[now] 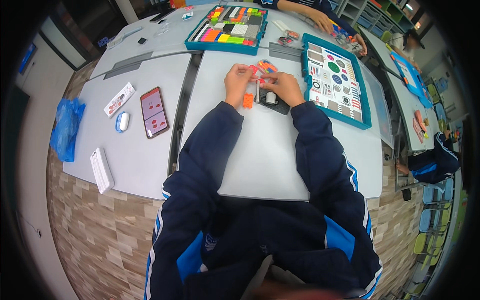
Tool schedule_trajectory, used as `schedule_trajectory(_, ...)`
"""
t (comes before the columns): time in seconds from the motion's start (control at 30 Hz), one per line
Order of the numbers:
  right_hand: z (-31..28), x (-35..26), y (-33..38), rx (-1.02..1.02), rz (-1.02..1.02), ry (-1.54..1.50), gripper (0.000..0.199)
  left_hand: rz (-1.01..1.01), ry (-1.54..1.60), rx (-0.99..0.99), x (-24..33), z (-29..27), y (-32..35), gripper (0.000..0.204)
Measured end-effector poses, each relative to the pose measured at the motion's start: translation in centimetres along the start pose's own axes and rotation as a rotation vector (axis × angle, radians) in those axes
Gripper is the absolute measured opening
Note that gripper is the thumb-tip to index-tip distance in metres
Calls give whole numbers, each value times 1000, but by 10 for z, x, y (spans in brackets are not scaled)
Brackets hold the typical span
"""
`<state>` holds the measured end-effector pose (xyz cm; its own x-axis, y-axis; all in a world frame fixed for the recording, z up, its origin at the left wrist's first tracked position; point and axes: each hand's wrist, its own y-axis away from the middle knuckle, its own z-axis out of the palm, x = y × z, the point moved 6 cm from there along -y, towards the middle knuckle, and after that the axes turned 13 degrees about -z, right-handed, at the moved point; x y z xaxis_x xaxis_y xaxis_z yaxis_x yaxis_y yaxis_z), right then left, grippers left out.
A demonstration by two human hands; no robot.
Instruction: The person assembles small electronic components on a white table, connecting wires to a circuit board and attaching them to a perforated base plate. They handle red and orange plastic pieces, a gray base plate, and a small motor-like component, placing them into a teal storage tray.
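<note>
Hands, two, grip red plastic near one orange brick.

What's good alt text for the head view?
A person's left hand and right hand hold small red pieces over a white table, near an orange block. A phone lies at left; a teal tray of colourful blocks sits beyond the hands.

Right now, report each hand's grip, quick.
Left hand: closed, fingertips pinching small red pieces.
Right hand: closed, fingertips at the same pieces; its exact hold cannot be told.
</note>
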<state>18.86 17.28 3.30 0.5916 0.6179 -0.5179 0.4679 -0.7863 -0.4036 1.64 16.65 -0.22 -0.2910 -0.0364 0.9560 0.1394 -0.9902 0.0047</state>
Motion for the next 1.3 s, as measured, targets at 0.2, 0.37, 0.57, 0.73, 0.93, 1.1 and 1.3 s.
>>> schedule_trajectory(0.2, 0, -8, -13, -62, -22, 157, 43, -32, -21, -12, 1, -2, 0, 18)
schedule_trajectory(0.37, -20, -20, -19, 180, -201, 67, 41, -54, -18, -35, 1, 1, 1, 22)
schedule_trajectory(0.57, -7, -24, -24, 142, -297, -61, 33, -69, -21, -120, 0, 2, -3, 28)
schedule_trajectory(0.73, -4, -18, -24, 169, -276, -112, 35, -44, 33, -170, 0, 2, -1, 28)
schedule_trajectory(0.93, 11, 11, -26, 193, 18, -566, 26, -33, 34, -185, 0, 2, -1, 30)
schedule_trajectory(1.1, 17, 13, -23, 57, 166, -638, 28, -61, 89, -215, 6, 7, 5, 31)
schedule_trajectory(1.3, -57, -17, -59, 81, -4, -262, 33, -78, 100, -221, 5, 14, 13, 37)
